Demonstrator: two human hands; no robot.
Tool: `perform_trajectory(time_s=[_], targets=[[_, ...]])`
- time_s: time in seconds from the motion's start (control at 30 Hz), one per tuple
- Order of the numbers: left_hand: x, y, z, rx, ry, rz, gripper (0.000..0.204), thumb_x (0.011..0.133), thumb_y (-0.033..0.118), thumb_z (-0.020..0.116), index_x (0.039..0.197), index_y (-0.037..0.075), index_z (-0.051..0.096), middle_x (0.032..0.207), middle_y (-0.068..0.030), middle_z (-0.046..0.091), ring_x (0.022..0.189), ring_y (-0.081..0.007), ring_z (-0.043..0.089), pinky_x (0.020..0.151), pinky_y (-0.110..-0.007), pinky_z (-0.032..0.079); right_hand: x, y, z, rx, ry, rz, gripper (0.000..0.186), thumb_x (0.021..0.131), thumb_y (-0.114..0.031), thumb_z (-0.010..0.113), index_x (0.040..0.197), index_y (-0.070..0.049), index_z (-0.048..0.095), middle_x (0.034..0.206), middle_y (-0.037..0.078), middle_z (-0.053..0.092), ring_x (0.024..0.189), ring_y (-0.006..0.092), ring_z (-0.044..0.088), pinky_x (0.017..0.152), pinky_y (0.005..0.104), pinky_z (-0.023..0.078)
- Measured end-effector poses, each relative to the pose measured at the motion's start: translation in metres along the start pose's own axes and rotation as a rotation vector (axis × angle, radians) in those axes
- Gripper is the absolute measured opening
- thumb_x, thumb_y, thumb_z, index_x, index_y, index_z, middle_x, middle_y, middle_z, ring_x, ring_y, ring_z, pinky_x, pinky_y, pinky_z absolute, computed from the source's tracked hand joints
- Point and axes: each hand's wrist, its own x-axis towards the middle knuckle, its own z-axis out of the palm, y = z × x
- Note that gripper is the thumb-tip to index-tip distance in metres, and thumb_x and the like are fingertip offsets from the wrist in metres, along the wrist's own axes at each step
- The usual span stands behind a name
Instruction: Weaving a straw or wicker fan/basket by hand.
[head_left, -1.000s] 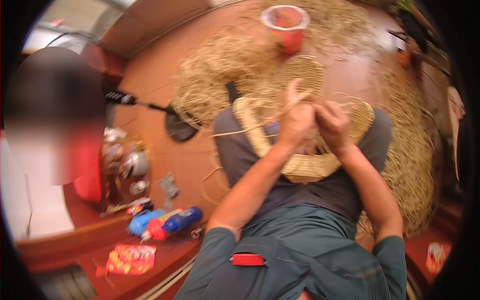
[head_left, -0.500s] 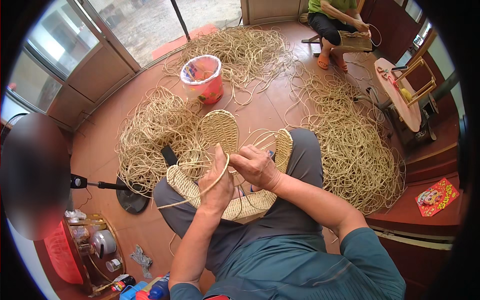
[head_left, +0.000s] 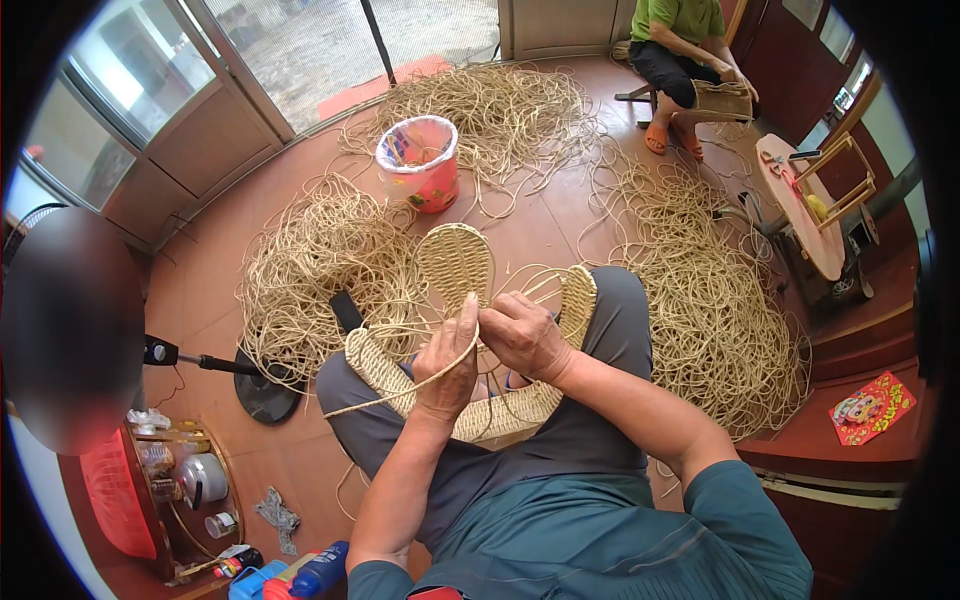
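On my lap rests a U-shaped woven straw piece (head_left: 497, 412), its two arms curving away from me. Between them stands a paddle-shaped woven panel (head_left: 455, 262) with a rounded far end. My left hand (head_left: 447, 368) is closed at the panel's near end, thumb pointing up along it, and a straw cord (head_left: 395, 396) runs from it across my thigh. My right hand (head_left: 527, 337) is closed beside it, fingertips pinched against my left hand at the cords. The exact strand in the right fingers is hidden. Loose cord loops (head_left: 543, 282) stick out beyond that hand.
Heaps of straw cord lie left (head_left: 315, 270), right (head_left: 700, 310) and far (head_left: 500, 110). A lined red bucket (head_left: 420, 165) stands ahead. Far right, a seated person (head_left: 685, 60) handles a woven piece. At left are a fan base (head_left: 265, 390) and a shelf (head_left: 185, 480).
The view has shifted slightly, so the scene sits a little lower and farther right. My hands have drawn closer together at the panel's near end.
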Motion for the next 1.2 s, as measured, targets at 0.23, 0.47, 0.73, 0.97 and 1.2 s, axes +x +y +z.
perform_trajectory(time_s=[0.23,0.47,0.73,0.97,1.2], targets=[[-0.007,0.006,-0.003,-0.050,0.075,0.052,0.054,0.094,0.004,0.071,0.148,0.007,0.062,0.099,-0.0079,0.071,0.083,-0.0225,0.073,0.064,-0.034,0.058,-0.004,-0.005,-0.003,0.039,-0.009,0.011,0.017,0.088,-0.009,0.076,0.103,-0.008,0.067,0.086,0.010,0.055,0.080,0.0318,0.061,0.070,0.0431,0.052],[-0.007,0.009,-0.012,-0.118,0.076,-0.016,0.044,0.097,0.003,0.069,0.141,0.005,0.066,0.102,-0.0112,0.072,0.086,-0.0271,0.072,0.071,-0.038,0.059,0.001,-0.002,-0.002,0.061,0.012,0.003,0.014,0.088,-0.009,0.076,0.099,-0.009,0.068,0.087,0.011,0.057,0.081,0.0337,0.062,0.070,0.0439,0.052],[-0.011,0.011,-0.010,-0.113,0.066,-0.043,0.037,0.096,0.000,0.071,0.132,0.004,0.070,0.116,-0.0114,0.077,0.098,-0.0278,0.076,0.080,-0.037,0.062,-0.003,-0.002,0.004,0.070,0.094,0.050,0.020,0.086,-0.011,0.076,0.104,-0.011,0.069,0.098,0.008,0.063,0.085,0.0278,0.071,0.067,0.0399,0.058],[-0.009,0.016,-0.014,-0.140,0.048,-0.081,0.037,0.093,-0.005,0.066,0.129,0.004,0.070,0.110,-0.0123,0.076,0.094,-0.0301,0.074,0.078,-0.040,0.060,-0.003,-0.003,0.003,0.060,0.083,0.053,0.019,0.086,-0.012,0.077,0.103,-0.011,0.068,0.095,0.008,0.063,0.083,0.0286,0.071,0.066,0.0405,0.057],[0.005,0.026,-0.030,-0.183,-0.034,-0.155,0.034,0.097,0.000,0.067,0.131,0.001,0.064,0.098,-0.0104,0.069,0.077,-0.0233,0.071,0.067,-0.034,0.059,0.000,-0.002,0.004,0.073,0.069,0.057,0.019,0.086,-0.009,0.077,0.101,-0.009,0.066,0.095,0.010,0.062,0.083,0.0307,0.069,0.071,0.0418,0.058]])
